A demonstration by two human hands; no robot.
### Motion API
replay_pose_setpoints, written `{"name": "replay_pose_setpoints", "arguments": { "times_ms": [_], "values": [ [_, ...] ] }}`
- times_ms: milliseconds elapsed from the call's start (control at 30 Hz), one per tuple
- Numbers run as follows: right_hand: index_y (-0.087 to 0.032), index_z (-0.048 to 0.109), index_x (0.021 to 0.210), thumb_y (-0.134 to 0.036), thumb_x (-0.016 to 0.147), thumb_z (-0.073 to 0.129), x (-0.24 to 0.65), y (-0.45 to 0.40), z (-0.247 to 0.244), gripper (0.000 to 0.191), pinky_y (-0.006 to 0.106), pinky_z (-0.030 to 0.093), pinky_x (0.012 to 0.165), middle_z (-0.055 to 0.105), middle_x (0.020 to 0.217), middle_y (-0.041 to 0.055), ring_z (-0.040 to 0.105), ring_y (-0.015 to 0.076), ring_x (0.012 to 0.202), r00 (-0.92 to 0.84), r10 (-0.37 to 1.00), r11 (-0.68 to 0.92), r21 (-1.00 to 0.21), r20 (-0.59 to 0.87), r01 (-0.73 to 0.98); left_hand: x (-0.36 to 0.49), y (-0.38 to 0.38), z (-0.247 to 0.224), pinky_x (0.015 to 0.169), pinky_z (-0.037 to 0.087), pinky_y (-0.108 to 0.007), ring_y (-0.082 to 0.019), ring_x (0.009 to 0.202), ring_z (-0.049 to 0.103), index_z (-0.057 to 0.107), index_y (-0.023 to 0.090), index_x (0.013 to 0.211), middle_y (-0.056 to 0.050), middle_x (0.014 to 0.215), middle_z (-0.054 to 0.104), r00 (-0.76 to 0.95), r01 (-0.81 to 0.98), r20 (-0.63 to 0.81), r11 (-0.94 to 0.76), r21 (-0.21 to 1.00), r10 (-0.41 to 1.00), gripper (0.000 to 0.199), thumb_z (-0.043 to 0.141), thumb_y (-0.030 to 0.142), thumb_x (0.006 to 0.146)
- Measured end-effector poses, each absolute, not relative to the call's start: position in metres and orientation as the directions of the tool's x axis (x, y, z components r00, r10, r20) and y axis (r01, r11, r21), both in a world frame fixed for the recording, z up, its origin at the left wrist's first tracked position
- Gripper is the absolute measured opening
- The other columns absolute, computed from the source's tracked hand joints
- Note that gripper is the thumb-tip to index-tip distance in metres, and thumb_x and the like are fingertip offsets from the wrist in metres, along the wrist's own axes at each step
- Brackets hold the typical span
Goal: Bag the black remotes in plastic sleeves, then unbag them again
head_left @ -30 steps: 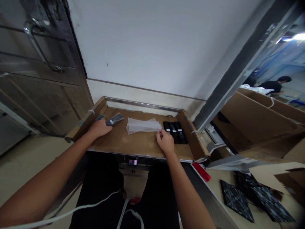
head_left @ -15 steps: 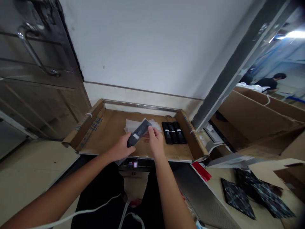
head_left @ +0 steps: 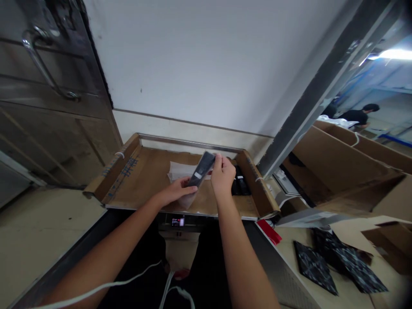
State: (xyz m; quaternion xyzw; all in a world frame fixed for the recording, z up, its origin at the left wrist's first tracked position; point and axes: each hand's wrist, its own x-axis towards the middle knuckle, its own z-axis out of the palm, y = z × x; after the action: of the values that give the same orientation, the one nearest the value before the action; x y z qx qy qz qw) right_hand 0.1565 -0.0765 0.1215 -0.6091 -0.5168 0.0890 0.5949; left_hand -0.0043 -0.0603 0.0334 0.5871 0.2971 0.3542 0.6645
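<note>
A narrow black strip-like piece point(head_left: 203, 167) with a small white label is held tilted above the cardboard-lined tray. Around its lower part is a translucent sleeve point(head_left: 186, 201) that hangs below the fingers. My left hand point(head_left: 176, 191) is closed on the lower end, thumb on top. At the upper right end, the fingers of my right hand point(head_left: 223, 175) pinch the edge. Thin white sheets point(head_left: 180, 168) lie on the tray behind the piece. Similar black pieces point(head_left: 241, 183) with white labels rest to the right, partly hidden by my right hand.
The tray's raised cardboard sides point(head_left: 259, 184) stand left and right, with a white wall behind. A metal door point(head_left: 48, 111) is at left. An open carton point(head_left: 347, 171) stands at right, dark patterned packs point(head_left: 341, 262) below it. Farther back is another person point(head_left: 357, 116).
Both hands have moved the black piece up and right, and it now stands steeper. The translucent sleeve now shows below it. My right hand now covers part of the row of black pieces.
</note>
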Motion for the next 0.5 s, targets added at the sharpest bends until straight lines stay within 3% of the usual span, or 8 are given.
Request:
{"name": "replay_pose_setpoints", "arguments": {
  "times_ms": [200,367,500],
  "values": [
    [-0.019,0.072,0.096,-0.044,0.102,0.039,0.145,-0.063,0.162,0.042,0.029,0.048,0.07,0.069,0.071,0.0039,0.066,0.019,0.068,0.236,0.707,0.337,-0.611,0.667,0.717,0.006,-0.047,0.015,0.077,0.049,-0.03,-0.017,0.082,0.064,0.068,0.019,0.102,-0.005,0.095,0.07,0.476,-0.257,0.041,0.094,0.962,0.879,0.047,0.085,0.039,0.062],
    [-0.018,0.067,0.099,-0.048,0.104,0.035,0.141,-0.05,0.17,0.044,0.026,0.051,0.068,0.073,0.089,0.0053,0.069,0.0156,0.074,0.237,0.7,0.459,-0.678,0.674,0.574,0.008,-0.051,0.014,0.066,0.043,-0.027,-0.013,0.069,0.056,0.064,0.017,0.089,-0.001,0.079,0.063,0.459,-0.154,0.058,0.015,0.988,0.887,0.038,0.083,0.038,0.064],
    [-0.016,0.065,0.102,-0.052,0.103,0.035,0.151,-0.031,0.18,0.047,0.024,0.052,0.059,0.073,0.09,0.0067,0.07,0.0144,0.072,0.312,0.684,0.486,-0.73,0.66,0.48,0.006,-0.056,0.017,0.059,0.034,-0.026,-0.012,0.062,0.046,0.061,0.018,0.08,0.003,0.069,0.054,0.372,-0.018,0.08,-0.078,0.997,0.925,0.035,0.081,0.042,0.066]
  ]
}}
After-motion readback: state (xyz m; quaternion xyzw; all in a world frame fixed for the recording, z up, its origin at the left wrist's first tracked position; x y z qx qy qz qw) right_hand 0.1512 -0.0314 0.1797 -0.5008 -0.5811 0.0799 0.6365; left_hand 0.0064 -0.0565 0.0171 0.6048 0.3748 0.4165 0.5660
